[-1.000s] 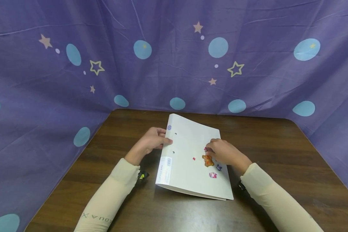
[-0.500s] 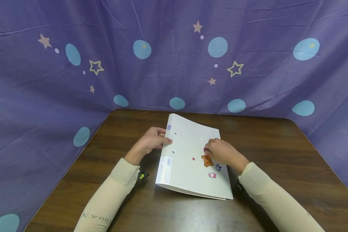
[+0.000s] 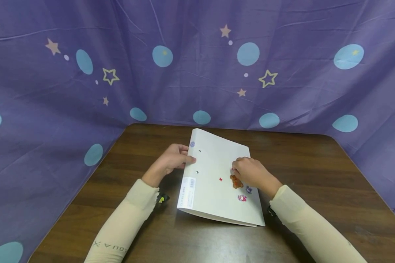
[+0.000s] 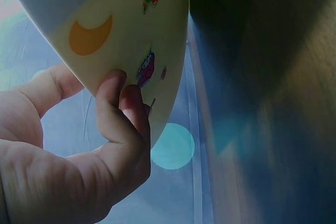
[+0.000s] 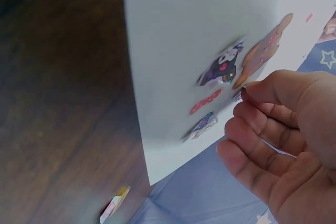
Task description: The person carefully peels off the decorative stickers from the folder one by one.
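Observation:
A white file folder (image 3: pixel 214 155) lies tilted on the table, its spine to the left. My left hand (image 3: pixel 172 157) grips the spine, thumb on the cover and fingers beneath; in the left wrist view an orange moon sticker (image 4: pixel 90 38) shows on the folder by the fingers. On the cover, my right hand (image 3: pixel 254 172) pinches a small sticker (image 5: pixel 238 96) between thumb and index finger, mostly hidden by the fingertips. Right beside it is a brown bear sticker (image 3: pixel 236 182). The right wrist view also shows a dark character sticker (image 5: pixel 224 66) and a red bow sticker (image 5: pixel 205 102).
A brown wooden table (image 3: pixel 316 168) extends around the folder, with a purple patterned curtain (image 3: pixel 197 87) behind it. A small white-and-yellow piece (image 5: pixel 114 205) lies on the table beyond the folder's edge in the right wrist view.
The right fingers have shifted slightly left and drawn closer together over the small pink sticker, so less of it shows. My left hand and the folder stay put.

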`<state>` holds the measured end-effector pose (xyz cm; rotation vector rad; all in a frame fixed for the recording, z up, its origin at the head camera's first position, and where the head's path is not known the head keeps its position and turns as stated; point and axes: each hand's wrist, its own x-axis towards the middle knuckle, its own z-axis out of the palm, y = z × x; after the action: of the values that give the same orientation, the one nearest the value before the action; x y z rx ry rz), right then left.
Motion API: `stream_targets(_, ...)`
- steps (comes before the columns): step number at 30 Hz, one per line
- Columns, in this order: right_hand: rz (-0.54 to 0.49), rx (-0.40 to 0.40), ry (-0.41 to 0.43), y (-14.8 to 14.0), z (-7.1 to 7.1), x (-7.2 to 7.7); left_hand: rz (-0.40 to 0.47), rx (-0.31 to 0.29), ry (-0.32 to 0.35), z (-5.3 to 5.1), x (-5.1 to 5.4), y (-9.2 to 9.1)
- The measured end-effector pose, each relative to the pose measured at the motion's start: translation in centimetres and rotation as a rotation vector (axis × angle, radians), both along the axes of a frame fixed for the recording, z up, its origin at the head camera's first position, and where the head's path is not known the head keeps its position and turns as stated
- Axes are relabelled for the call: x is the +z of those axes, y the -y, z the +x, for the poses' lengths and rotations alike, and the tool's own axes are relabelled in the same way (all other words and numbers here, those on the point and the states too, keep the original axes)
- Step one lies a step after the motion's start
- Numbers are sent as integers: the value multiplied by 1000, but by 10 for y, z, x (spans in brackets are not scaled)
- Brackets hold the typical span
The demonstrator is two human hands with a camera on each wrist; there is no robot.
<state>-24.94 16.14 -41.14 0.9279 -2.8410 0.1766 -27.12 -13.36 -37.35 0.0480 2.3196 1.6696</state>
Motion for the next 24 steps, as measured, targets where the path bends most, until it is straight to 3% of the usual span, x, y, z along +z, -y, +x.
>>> stream_targets(24, -120, -72, 72, -15, -3, 1, 3, 7, 3, 0, 1, -1)
